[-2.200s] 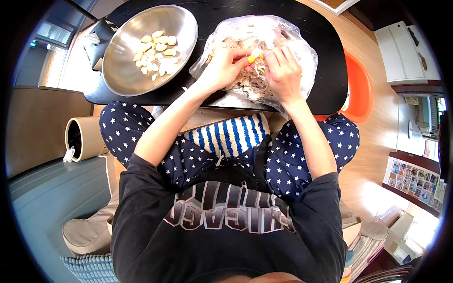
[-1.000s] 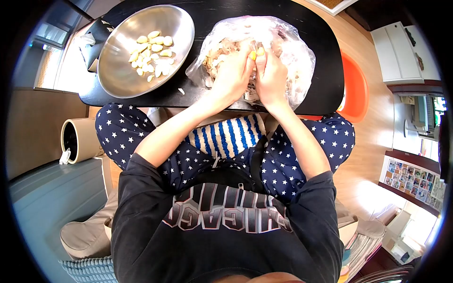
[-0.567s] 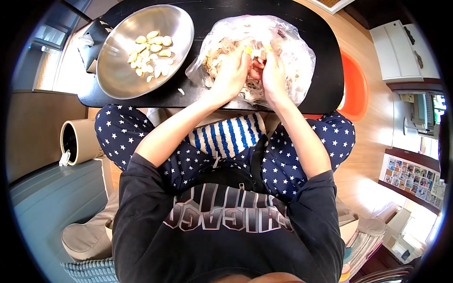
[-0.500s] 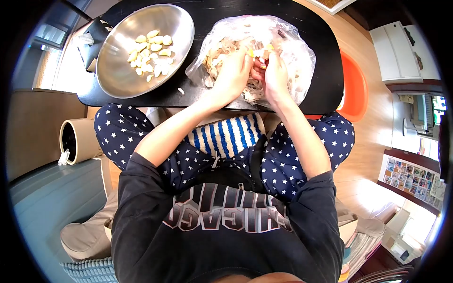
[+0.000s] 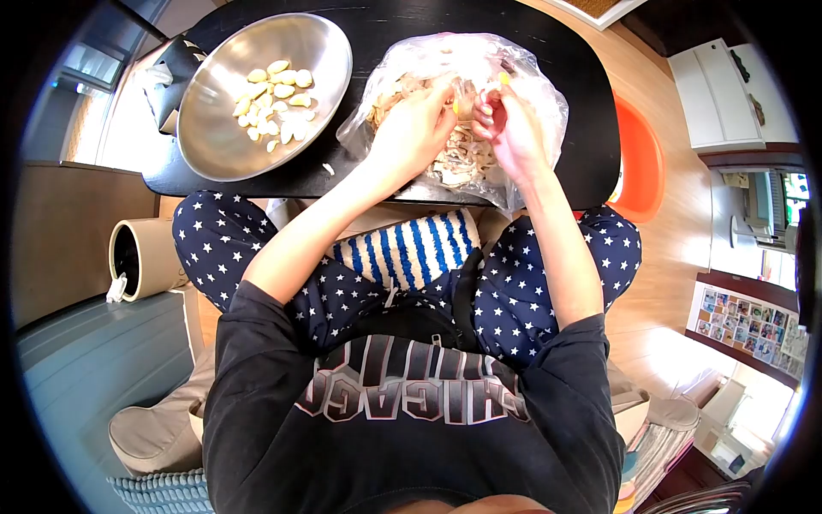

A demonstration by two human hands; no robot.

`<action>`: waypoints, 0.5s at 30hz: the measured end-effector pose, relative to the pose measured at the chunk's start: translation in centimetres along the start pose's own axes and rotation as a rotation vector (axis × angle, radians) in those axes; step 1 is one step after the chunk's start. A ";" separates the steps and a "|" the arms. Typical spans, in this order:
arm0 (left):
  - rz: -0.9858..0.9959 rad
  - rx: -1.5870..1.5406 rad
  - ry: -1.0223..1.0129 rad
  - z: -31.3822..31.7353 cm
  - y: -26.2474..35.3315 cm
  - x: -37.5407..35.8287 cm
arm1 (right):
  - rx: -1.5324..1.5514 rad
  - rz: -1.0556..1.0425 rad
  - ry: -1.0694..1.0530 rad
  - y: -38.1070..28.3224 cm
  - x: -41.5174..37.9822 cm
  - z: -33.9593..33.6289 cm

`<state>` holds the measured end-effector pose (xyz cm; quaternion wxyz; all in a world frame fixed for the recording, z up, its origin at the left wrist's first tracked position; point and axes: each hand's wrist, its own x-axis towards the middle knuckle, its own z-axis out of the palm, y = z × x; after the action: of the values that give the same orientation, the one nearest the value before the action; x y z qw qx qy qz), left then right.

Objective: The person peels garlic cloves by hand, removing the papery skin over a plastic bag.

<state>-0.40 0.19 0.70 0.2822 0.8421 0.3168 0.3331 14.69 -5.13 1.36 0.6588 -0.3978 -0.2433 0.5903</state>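
My left hand [image 5: 409,133] is over a clear plastic bag [image 5: 548,94], its fingers curled in and thumb and fingertips pinched together. Facing it, my right hand [image 5: 516,133] also has its fingers bent into a pinch, with a small gap between the two hands. Whatever small piece sits at the fingertips is too small and blurred to make out. Papery, whitish-brown garlic skins [image 5: 461,161] fill the bag beneath. To the left, a wide steel bowl [image 5: 210,128] holds several peeled, pale yellow garlic cloves [image 5: 278,90].
The bag and bowl stand on a black table [image 5: 368,26]. A small white scrap [image 5: 328,169] lies near its front edge. A tissue box [image 5: 171,81] is left of the bowl; an orange plastic seat [image 5: 640,158] is at right. A blue-striped towel [image 5: 411,248] lies across the lap.
My hands have drawn apart from each other, the right one moving slightly right and turning. More of the skins between them now shows. The bowl and its cloves stay as they were.
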 end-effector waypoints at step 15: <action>0.150 -0.073 0.153 0.1 -0.3 0.3 | -0.149 -0.043 0.090 1.5 -0.2 0.3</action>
<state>-0.24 0.59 0.55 0.2621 0.8247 0.2613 0.4276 13.53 -5.25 0.41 0.6503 -0.4664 -0.2654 0.5377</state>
